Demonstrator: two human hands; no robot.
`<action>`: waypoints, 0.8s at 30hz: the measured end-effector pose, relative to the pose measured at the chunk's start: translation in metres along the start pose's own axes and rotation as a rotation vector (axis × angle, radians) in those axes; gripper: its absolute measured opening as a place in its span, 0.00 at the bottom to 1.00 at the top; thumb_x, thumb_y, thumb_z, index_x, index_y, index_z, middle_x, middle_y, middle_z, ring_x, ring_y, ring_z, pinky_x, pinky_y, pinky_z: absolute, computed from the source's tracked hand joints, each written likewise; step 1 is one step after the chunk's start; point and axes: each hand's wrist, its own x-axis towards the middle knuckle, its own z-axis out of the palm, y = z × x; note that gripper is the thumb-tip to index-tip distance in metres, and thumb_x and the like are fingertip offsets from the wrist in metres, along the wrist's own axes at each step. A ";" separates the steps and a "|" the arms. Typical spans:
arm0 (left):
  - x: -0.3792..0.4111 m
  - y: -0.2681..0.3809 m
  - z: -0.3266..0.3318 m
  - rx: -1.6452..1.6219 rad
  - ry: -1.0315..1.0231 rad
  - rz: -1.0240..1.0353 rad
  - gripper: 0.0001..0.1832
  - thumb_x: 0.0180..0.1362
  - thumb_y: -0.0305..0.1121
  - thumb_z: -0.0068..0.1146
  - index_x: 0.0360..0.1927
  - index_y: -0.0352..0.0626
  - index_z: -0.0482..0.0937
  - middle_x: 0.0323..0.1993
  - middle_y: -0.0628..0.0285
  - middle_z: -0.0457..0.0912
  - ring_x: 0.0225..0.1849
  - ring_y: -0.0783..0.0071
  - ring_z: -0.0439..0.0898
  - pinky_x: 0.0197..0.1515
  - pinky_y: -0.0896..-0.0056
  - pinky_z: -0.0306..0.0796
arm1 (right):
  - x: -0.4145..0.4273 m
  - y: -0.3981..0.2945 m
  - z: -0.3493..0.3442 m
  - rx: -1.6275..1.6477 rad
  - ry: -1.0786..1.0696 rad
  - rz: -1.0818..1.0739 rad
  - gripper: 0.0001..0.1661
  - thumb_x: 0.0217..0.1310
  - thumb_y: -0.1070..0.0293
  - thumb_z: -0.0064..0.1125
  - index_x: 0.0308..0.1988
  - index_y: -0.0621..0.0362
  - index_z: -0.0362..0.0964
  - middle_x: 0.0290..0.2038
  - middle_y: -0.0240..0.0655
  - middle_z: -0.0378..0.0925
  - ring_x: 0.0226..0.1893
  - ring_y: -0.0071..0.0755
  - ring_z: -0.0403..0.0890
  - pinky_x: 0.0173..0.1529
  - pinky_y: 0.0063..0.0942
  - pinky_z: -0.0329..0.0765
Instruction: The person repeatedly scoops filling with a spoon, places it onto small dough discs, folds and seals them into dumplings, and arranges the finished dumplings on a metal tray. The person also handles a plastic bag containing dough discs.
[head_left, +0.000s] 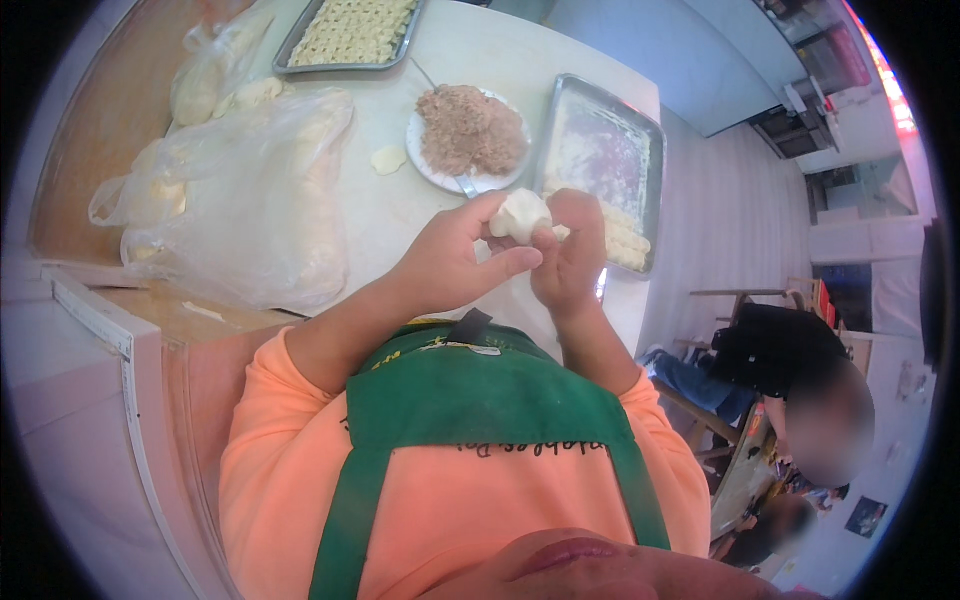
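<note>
Between my two hands is a small piece of white dough (520, 216), gathered into a cup or dumpling shape; whether filling sits inside is hidden. My left hand (465, 259) holds it from the left, thumb and fingers around its side. The fingertips of my right hand (574, 244) pinch its right edge. Just beyond them stands a white plate (414, 146) heaped with ground meat filling (469, 131), a metal utensil (466, 185) resting at its near rim. One flat dough wrapper (388, 160) lies on the table left of the plate.
Right of the plate, a floured metal tray (592, 142) carries a row of shaped dough pieces (628, 241) at its near end. Another tray (341, 69), full of dumplings, stands at the back. Clear plastic bags (247, 202) of dough wrappers cover the left side. People (780, 352) sit at a table at right.
</note>
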 end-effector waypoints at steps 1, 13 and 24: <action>0.000 0.000 0.000 0.029 0.003 -0.017 0.24 0.56 0.36 0.60 0.54 0.38 0.70 0.34 0.62 0.80 0.33 0.80 0.75 0.37 0.75 0.69 | 0.000 -0.001 -0.001 0.022 -0.020 0.022 0.13 0.65 0.60 0.49 0.34 0.60 0.66 0.30 0.39 0.68 0.31 0.42 0.69 0.36 0.35 0.67; 0.008 -0.012 0.001 0.572 -0.004 0.122 0.26 0.51 0.28 0.62 0.55 0.40 0.69 0.44 0.59 0.78 0.40 0.76 0.76 0.39 0.77 0.71 | 0.005 -0.005 -0.016 0.012 -0.141 0.109 0.06 0.56 0.71 0.56 0.36 0.60 0.73 0.32 0.38 0.76 0.32 0.42 0.75 0.39 0.33 0.71; -0.042 -0.153 -0.018 0.863 -0.197 -0.345 0.09 0.55 0.39 0.55 0.32 0.44 0.76 0.24 0.59 0.78 0.25 0.59 0.77 0.29 0.62 0.69 | -0.102 0.142 -0.104 -0.335 -0.125 1.080 0.16 0.60 0.58 0.55 0.36 0.61 0.78 0.29 0.41 0.80 0.30 0.33 0.80 0.36 0.30 0.74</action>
